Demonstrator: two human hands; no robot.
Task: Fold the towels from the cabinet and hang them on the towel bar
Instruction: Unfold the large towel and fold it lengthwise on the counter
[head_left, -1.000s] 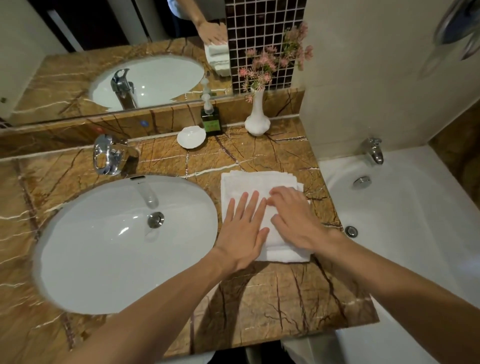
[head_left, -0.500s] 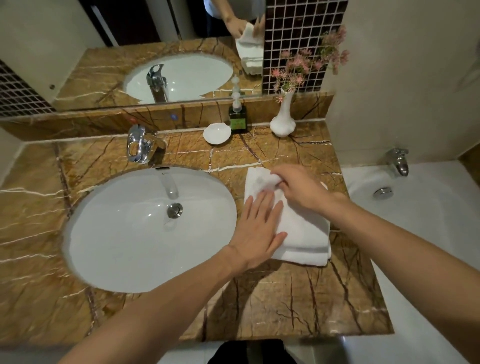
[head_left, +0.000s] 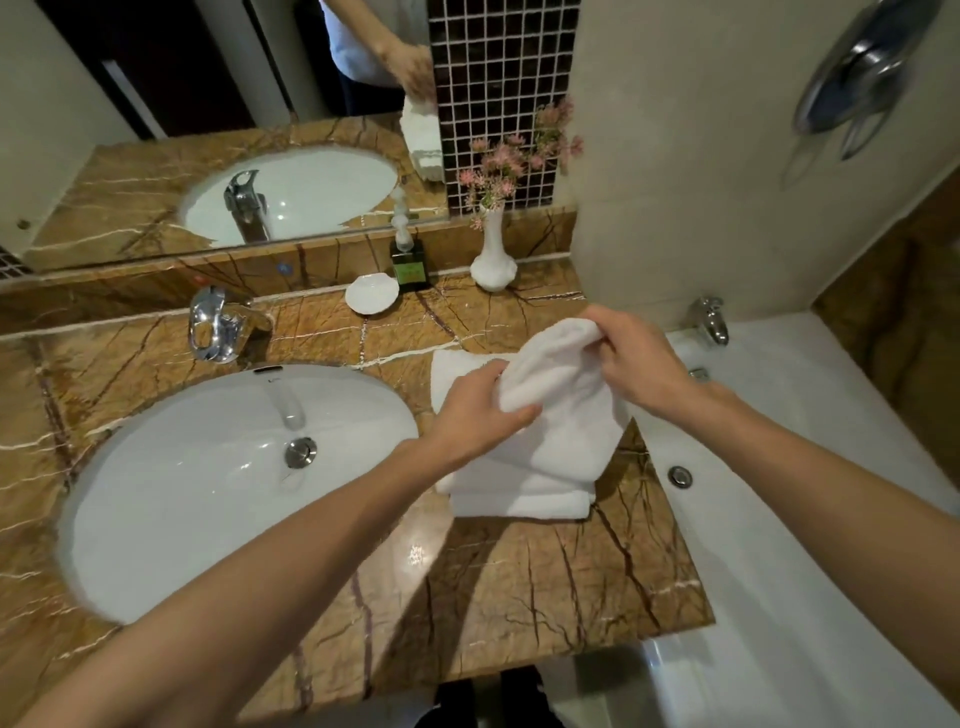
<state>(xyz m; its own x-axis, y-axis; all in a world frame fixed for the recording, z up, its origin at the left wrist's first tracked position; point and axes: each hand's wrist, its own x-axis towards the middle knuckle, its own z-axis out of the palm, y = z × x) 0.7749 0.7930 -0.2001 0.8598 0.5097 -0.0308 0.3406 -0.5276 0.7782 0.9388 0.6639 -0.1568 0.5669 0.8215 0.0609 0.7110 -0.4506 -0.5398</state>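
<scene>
**A:** Two questions: where is the towel, and how much of the job is done?

**B:** The white towel (head_left: 561, 395) is over the tabletop (head_left: 519, 597), just right of the sink (head_left: 182, 493), and partly lifted. The left hand (head_left: 483, 410) grips its near edge with curled fingers. The right hand (head_left: 639, 364) pinches the far end and holds it up. The hands are apart, both clamped on the same cloth.

**A:** Is it folded?

**B:** Its lower part drapes onto a neat folded stack (head_left: 519, 501) lying flat on the tabletop. I cannot tell whether that stack is one towel or several. I judge the folding well along, with this piece either mid-fold or being picked up.

**A:** And the hanging?

**B:** Not begun, as far as I can see. No towel bar is plainly in view. A chrome fitting (head_left: 857, 78) on the wall at upper right is too blurred to name. Carrying the towels over and hanging them is all still left.
</scene>
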